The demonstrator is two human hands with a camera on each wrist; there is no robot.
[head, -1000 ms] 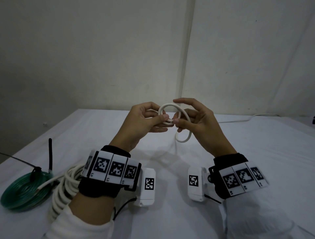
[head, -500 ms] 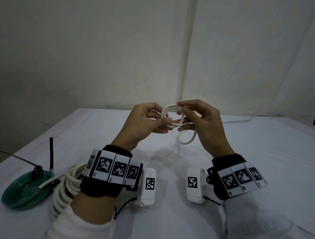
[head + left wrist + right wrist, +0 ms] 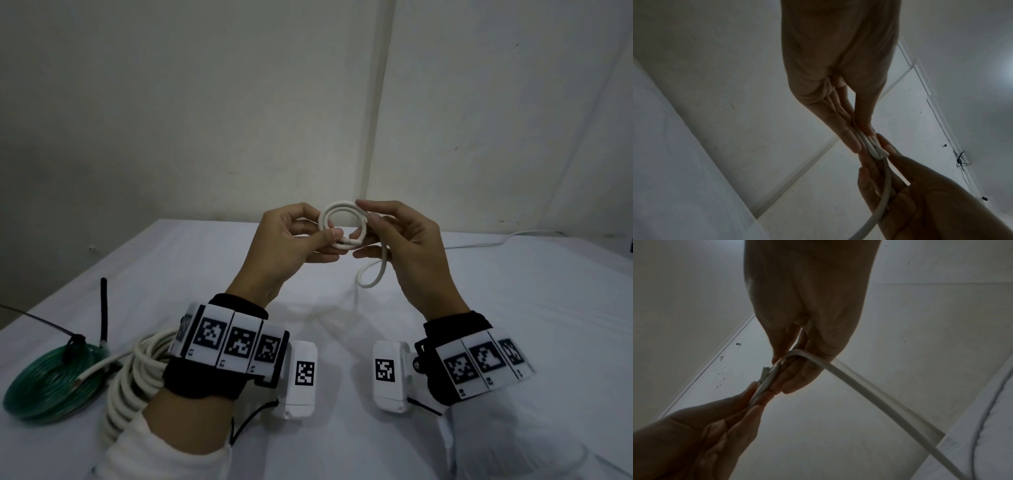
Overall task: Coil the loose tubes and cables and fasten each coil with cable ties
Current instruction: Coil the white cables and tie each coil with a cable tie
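Near left on the white surface (image 3: 513, 308) lie two finished coils: a green tube coil (image 3: 51, 383) w/ a black cable tie (image 3: 73, 342) round it, tie tail sticking out left, and just right of it a thick white tube coil (image 3: 133, 387), partly hidden by the left forearm. A black rod (image 3: 103, 308) stands upright at the green coil's far edge.

Mid scene, both hands are raised above the surface, wrists in black bands w/ printed square markers. Left hand (image 3: 291, 243) pinches a small white cable coil (image 3: 342, 222) at its lower edge, thumb against fingers, approx. two loops showing. Right hand (image 3: 404, 240) holds the coil's right side, thumb on the top rim, fingers curled behind. Loose white cable (image 3: 371, 277) drops from the right hand in a slack loop.

Farther right, more cable (image 3: 479, 244) trails across the surface toward the far wall (image 3: 205, 102).
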